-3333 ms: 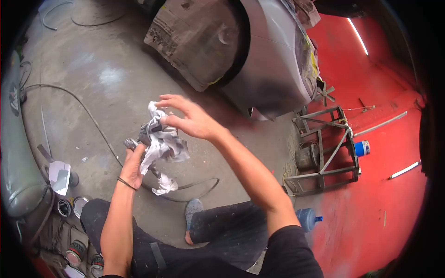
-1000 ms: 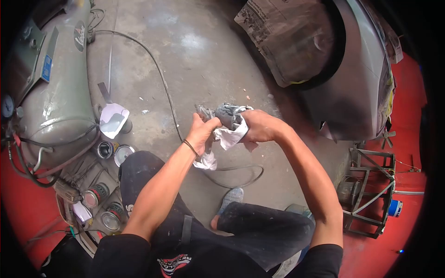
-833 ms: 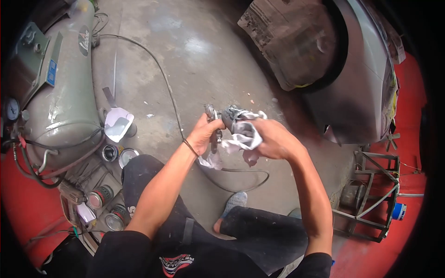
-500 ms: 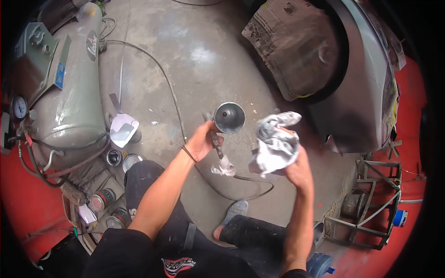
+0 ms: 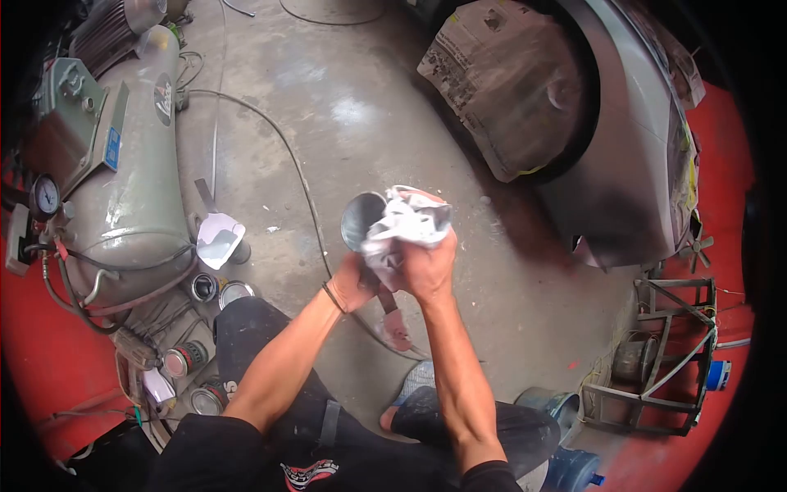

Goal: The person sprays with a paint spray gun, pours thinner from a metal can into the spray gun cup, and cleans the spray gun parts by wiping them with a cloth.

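Note:
My left hand (image 5: 352,283) is closed around a paint spray gun whose round grey metal cup (image 5: 357,223) opens upward. The gun's lower end, wrapped in a pinkish cloth (image 5: 396,330), hangs below the hand. My right hand (image 5: 431,267) grips a crumpled white-and-grey rag (image 5: 410,220) and presses it against the cup's right side. Part of the cup and the gun's body are hidden behind the rag and my fingers.
A grey air compressor (image 5: 135,197) stands at the left, its hose (image 5: 287,148) trailing over the floor. Paint cans (image 5: 185,358) sit near my left knee. A car fender (image 5: 623,156) with newspaper masking (image 5: 508,90) is at the upper right. A metal frame (image 5: 656,385) stands lower right.
My right hand has brought the rag leftward onto the cup. My left hand and the spray gun have shifted slightly down and left, and the cup has tilted.

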The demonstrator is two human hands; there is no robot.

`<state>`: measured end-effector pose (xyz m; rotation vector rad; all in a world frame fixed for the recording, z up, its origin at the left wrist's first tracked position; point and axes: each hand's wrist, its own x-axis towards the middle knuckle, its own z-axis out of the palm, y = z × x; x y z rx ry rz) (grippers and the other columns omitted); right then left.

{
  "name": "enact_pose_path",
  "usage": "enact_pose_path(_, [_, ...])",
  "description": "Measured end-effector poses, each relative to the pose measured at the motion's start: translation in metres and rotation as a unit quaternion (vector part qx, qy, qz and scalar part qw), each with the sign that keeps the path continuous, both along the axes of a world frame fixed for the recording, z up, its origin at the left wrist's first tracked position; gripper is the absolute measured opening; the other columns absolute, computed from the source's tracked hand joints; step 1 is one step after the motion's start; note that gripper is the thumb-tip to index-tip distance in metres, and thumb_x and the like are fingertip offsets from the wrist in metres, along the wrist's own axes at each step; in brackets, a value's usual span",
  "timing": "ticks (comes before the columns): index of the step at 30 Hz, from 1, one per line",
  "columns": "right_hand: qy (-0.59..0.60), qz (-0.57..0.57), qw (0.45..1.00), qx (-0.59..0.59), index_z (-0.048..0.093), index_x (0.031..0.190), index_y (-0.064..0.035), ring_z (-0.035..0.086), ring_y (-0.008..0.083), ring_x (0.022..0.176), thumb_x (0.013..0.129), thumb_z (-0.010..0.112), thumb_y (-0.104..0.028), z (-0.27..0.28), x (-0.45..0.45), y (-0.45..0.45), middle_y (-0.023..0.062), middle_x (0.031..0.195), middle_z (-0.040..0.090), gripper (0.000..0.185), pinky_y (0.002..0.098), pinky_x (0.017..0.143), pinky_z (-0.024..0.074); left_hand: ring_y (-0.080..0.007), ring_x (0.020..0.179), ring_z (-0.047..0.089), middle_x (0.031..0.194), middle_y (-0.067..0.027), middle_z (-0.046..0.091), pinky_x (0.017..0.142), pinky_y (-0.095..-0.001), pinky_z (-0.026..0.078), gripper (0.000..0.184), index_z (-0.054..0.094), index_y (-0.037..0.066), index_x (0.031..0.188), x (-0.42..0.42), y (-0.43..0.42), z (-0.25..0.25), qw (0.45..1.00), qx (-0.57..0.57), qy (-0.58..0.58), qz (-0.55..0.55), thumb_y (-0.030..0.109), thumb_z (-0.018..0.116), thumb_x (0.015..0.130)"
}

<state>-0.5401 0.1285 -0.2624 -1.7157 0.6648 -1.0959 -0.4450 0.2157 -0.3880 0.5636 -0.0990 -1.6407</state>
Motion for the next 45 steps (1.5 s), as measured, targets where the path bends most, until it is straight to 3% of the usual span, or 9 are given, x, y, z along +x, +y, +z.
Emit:
enact_pose_path(9, [0.093,-0.135,0.951,0.261,0.073,0.125,0.0029,0.069,0.0189,0.107,0.102,0.066,-0.023,-0.054,-0.017,-0.018,0.0103,0.116,0.075,0.036,0.0334,0.095,0.0538,-0.0183,0.068,0.059,0.089,-0.006,0.065,0.062,-0.0328,0.047,0.028,0.065,0.013,0.102,-0.003,-0.009,-0.015,0.985,0.116,-0.089,0.093,0.04,0.06,0.096])
enact_pose_path(13, [0.019,-0.051,0.998,0.022,0.07,0.126,0.001,0.068,0.0225,0.114,0.097,0.071,-0.017,0.012,-0.039,-0.006,0.0094,0.125,0.072,0.034,0.0391,0.104,0.0481,-0.0149,0.067,0.055,0.086,-0.0046,0.057,0.057,-0.0336,0.046,0.029,0.051,0.01,0.116,-0.023,-0.028,-0.001,0.94,0.185,-0.183,0.22,0.035,0.056,0.102])
enact_pose_path(16, [0.377,-0.042,0.801,-0.464,0.071,0.123,-0.0025,0.068,0.0294,0.115,0.081,0.077,-0.016,0.063,-0.03,-0.001,0.0109,0.124,0.073,0.044,0.0503,0.109,0.0414,-0.0211,0.085,0.063,0.098,-0.0094,0.062,0.074,-0.0381,0.054,0.032,0.047,0.008,0.12,-0.063,-0.05,-0.075,0.759,0.076,-0.539,0.358,0.026,0.067,0.103])
enact_pose_path(20, [0.434,0.002,0.737,-0.519,0.074,0.111,-0.0006,0.067,0.0338,0.11,0.075,0.077,-0.023,0.048,-0.041,-0.019,0.0135,0.112,0.076,0.042,0.0515,0.108,0.043,-0.0234,0.095,0.067,0.104,-0.0085,0.065,0.084,-0.0403,0.055,0.052,0.046,0.006,0.13,-0.073,-0.059,-0.009,0.829,0.131,-0.415,0.352,0.027,0.078,0.095])
enact_pose_path(23, [0.623,-0.065,0.763,-0.159,0.073,0.107,0.0037,0.07,0.039,0.102,0.083,0.076,-0.025,0.044,-0.052,-0.017,0.0201,0.104,0.076,0.037,0.0536,0.102,0.0486,-0.0384,0.105,0.073,0.116,-0.0218,0.071,0.09,-0.0447,0.057,0.099,0.029,0.003,0.161,-0.079,-0.063,0.016,0.758,0.121,-0.525,0.367,0.029,0.085,0.084])
enact_pose_path(27, [-0.179,-0.171,0.833,0.494,0.073,0.11,0.0086,0.077,0.0276,0.095,0.092,0.079,-0.021,-0.008,-0.095,-0.073,0.015,0.109,0.077,0.035,0.0432,0.079,0.061,-0.0451,0.095,0.074,0.111,-0.0275,0.073,0.087,-0.0509,0.058,0.128,0.017,0.005,0.169,-0.09,-0.079,-0.004,0.795,0.101,-0.525,0.286,0.044,0.093,0.074])
enact_pose_path(34, [0.402,-0.168,0.9,0.024,0.078,0.112,-0.0024,0.076,0.031,0.092,0.082,0.082,-0.019,0.021,-0.092,-0.029,0.0153,0.104,0.08,0.035,0.0447,0.087,0.0564,-0.0469,0.104,0.074,0.112,-0.027,0.075,0.088,-0.0519,0.058,0.128,0.011,0.01,0.17,-0.089,-0.078,0.016,0.819,0.083,-0.511,0.246,0.053,0.089,0.078])
enact_pose_path(39, [0.517,0.141,0.637,-0.554,0.07,0.101,-0.0176,0.066,0.0215,0.115,0.085,0.074,-0.022,0.046,-0.112,-0.052,0.0009,0.108,0.076,0.017,0.0576,0.111,0.0351,-0.0472,0.111,0.072,0.118,-0.0315,0.073,0.095,-0.0494,0.057,0.109,0.026,0.002,0.163,-0.023,-0.088,0.0,0.827,0.034,-0.56,0.042,0.035,0.08,0.075])
enact_pose_path(45, [0.592,0.043,0.794,-0.134,0.076,0.11,-0.0076,0.072,0.0308,0.102,0.085,0.072,-0.014,0.043,-0.064,-0.053,0.0106,0.107,0.078,0.026,0.0486,0.094,0.0553,-0.049,0.11,0.071,0.118,-0.0326,0.072,0.096,-0.0509,0.056,0.099,0.034,-0.001,0.157,-0.053,-0.08,0.021,0.798,0.218,-0.53,0.187,0.032,0.078,0.075])
